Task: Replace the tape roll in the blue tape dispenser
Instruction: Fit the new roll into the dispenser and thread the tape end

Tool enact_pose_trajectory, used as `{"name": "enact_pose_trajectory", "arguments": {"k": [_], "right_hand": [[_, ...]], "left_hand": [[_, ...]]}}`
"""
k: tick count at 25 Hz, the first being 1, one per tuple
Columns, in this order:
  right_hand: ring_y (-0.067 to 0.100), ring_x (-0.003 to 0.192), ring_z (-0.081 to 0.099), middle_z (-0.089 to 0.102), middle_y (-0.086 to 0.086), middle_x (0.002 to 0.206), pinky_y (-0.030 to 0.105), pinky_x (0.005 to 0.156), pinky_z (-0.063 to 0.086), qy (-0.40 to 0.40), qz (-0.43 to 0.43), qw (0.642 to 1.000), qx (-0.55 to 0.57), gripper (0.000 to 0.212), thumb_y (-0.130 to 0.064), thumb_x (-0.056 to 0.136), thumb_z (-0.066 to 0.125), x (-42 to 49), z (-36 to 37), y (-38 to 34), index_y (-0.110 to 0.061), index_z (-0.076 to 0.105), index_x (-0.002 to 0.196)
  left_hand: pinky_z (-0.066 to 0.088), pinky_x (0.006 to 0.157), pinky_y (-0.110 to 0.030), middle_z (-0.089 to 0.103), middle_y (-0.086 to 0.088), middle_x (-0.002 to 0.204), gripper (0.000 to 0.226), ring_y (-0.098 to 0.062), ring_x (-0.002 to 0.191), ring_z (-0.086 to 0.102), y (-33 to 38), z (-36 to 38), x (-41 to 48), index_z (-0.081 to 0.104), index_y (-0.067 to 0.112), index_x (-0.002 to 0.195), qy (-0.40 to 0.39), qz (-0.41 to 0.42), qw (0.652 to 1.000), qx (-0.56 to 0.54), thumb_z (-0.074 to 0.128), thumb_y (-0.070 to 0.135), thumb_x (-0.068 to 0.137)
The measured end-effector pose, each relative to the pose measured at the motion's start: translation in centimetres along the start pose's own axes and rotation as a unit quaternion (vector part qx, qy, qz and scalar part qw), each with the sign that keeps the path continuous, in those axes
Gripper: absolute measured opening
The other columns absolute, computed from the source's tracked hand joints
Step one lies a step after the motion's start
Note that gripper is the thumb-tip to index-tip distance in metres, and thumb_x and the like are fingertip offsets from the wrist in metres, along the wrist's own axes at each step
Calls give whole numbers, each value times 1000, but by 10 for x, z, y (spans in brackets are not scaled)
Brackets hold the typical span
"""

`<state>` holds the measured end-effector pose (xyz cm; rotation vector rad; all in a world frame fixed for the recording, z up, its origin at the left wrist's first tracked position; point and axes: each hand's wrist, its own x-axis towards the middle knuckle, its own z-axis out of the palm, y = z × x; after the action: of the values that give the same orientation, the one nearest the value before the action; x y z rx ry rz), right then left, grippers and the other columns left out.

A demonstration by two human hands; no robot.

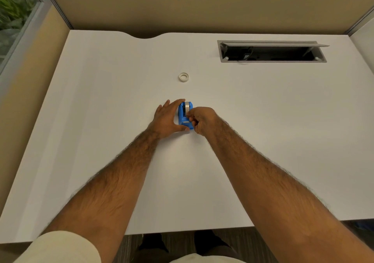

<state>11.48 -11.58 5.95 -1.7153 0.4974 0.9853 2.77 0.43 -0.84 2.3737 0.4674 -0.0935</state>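
The blue tape dispenser stands on the white desk, near its middle, with a roll of tape seated in its top. My left hand cups the dispenser's left side, fingers along it and thumb under its near end. My right hand is curled at the dispenser's right side, its fingertips pinched near the cutter end; what they pinch is too small to tell. A second, small whitish tape roll lies flat on the desk farther back, apart from both hands.
An open cable hatch with a raised grey lid is cut into the desk at the back right. Beige partition walls enclose the desk at the back and sides. A window is at the far left.
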Motion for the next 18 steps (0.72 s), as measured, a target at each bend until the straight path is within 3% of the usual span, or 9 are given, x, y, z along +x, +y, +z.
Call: {"name": "enact_pose_trajectory", "arguments": {"k": [8, 18], "right_hand": [[12, 48, 49, 59, 10, 68, 19, 40, 41, 18, -11, 998, 52, 7, 7, 81, 65, -7, -1, 13, 2, 67, 85], [9, 45, 51, 61, 5, 63, 16, 38, 42, -6, -7, 996, 89, 7, -5, 88, 67, -19, -6, 43, 0, 70, 92]], "left_hand": [[2, 122, -49, 32, 3, 161, 103, -28, 154, 11, 5, 0, -2, 22, 33, 155, -1, -7, 1000, -7, 81, 53, 72], [1, 124, -49, 30, 0, 162, 100, -27, 154, 11, 4, 2, -1, 20, 34, 155, 2, -13, 1000, -1, 80, 48, 76]]}}
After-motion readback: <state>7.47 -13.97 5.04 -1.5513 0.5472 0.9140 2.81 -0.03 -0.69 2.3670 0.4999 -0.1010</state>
